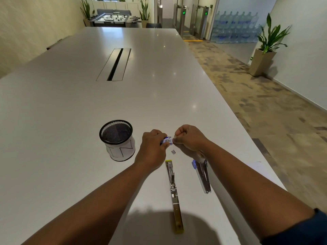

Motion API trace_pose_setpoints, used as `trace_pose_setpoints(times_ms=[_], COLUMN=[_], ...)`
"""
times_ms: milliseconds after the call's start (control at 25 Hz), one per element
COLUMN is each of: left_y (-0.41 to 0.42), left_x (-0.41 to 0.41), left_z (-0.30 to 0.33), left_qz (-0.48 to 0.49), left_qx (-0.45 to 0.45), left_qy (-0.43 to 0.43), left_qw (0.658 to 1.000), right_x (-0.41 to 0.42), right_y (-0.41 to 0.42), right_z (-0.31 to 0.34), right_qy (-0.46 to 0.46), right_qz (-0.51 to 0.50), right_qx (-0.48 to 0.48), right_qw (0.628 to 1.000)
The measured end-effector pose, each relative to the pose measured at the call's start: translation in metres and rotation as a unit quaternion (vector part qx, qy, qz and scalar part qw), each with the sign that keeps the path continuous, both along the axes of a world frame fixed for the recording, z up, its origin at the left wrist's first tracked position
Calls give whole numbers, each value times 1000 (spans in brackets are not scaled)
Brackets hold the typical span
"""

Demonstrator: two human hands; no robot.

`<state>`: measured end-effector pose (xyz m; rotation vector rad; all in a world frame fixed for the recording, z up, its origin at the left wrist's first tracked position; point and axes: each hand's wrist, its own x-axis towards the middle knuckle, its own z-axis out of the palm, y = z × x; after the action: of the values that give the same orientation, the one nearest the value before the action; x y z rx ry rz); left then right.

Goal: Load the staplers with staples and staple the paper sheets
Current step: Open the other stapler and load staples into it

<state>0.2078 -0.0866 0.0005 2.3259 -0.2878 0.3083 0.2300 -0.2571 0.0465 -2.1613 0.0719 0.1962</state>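
Holding: left hand (152, 147) has its fingers wrapped round a small blue-and-white staple box (167, 140), lifted just above the table (70, 103).
Right hand: right hand (187, 138) is curled, fingertips pinched at the box's open end; what they grip is too small to tell.
Loose staples: a short strip of staples (173, 151) lies on the table just below the hands.
Staplers: yellow-tipped stapler (173, 190) lies swung fully open and flat; blue-tipped stapler (203, 175) rests beside it, to its right.
Cup: black mesh cup (117, 140) with a paper label stands left of the hands.
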Motion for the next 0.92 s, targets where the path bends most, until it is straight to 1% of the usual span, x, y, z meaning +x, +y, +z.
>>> trace_pose_setpoints(times_ms=[480, 600, 680, 760, 840, 920], left_y=[-1, -1, -1, 0, 0, 0], left_x=[1, 0, 0, 1, 3, 1], left_z=[-1, 0, -1, -3, -4, -5], left_qz=[2, 6, 5, 6, 8, 6], left_qx=[6, 7, 8, 11, 7, 3], left_qy=[-7, 0, 0, 0, 0, -1], left_qw=[1000, 1000, 1000, 1000, 1000, 1000], right_x=[-4, -10, -15, -21, -27, -33], right_y=[-1, -5, -7, -6, -3, 1], right_z=[3, 7, 9, 12, 12, 10], right_qy=[-3, -9, -5, 6, -10, -39], right_qz=[20, 49, 86, 113, 113, 104], right_qx=[-6, -17, -60, -130, -194, -232], right_qw=[1000, 999, 994, 985, 974, 966])
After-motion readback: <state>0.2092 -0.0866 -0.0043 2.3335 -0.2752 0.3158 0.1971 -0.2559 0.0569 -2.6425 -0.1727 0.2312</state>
